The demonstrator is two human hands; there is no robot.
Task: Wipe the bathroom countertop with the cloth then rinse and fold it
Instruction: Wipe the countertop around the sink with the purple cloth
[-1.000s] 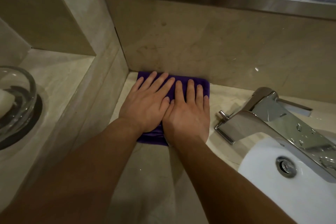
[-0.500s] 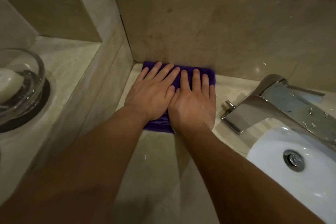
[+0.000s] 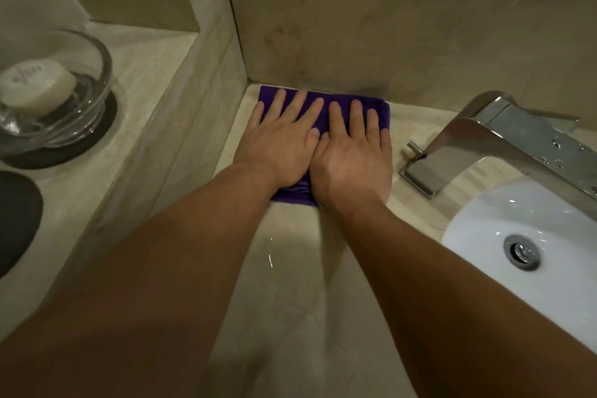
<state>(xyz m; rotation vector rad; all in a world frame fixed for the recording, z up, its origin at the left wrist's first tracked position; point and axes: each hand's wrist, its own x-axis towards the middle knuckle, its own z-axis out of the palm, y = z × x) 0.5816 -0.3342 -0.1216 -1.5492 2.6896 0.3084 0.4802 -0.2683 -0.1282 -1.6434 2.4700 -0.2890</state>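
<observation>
Left hand (image 3: 279, 142) and right hand (image 3: 353, 152), side by side, fingers straight, press folded purple cloth (image 3: 382, 113) flat on countertop (image 3: 290, 268). Step: probably final fold-flattening. Next: lift hands clear.

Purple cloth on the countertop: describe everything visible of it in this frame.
The purple cloth, soft fabric that looks folded into a rectangle, lies flat on the beige stone countertop, tucked in the corner with its far edge at the foot of the back wall. The left hand and right hand press on it side by side, fingers straight, covering most of it; only its far strip, right edge and a creased near edge show. It lies apart from the chrome faucet.
</observation>
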